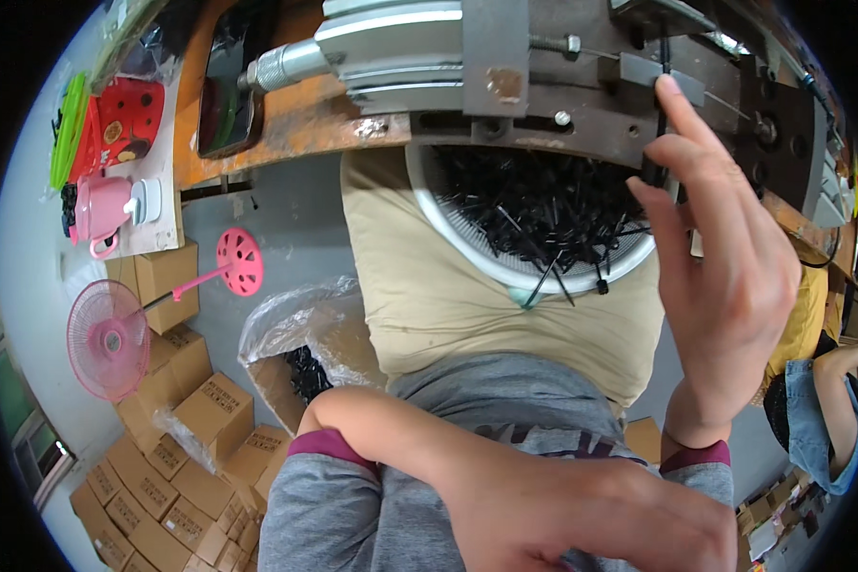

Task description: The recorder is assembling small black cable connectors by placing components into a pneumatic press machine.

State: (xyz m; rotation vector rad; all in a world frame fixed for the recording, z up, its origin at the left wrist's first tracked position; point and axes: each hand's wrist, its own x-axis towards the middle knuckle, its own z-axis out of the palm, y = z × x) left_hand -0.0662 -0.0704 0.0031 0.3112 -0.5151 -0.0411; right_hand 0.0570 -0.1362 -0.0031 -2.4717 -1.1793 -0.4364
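My right hand (734, 257) reaches up to the metal fixture on the bench, index finger stretched forward. A thin black plastic stick (662, 124) stands lengthwise at its fingers, the lower end between thumb and bent finger. The upper end meets a small grey metal block (636, 74) on the fixture. Across my lap at the bottom lies my left forearm, and my left hand (610, 515) is close to the camera with its fingertips hidden. Under the bench edge, on my lap, a white basket (467, 262) holds many black plastic pieces (543, 205).
A silver cylinder (396, 57) is mounted on the bench, beside a dark tray (231, 81). To the left are a pink fan (110, 338), a pink cup (102, 207) and stacked cartons (176, 481). A plastic-lined carton (291, 329) stands near my left elbow. Another person's arm (834, 410) shows at right.
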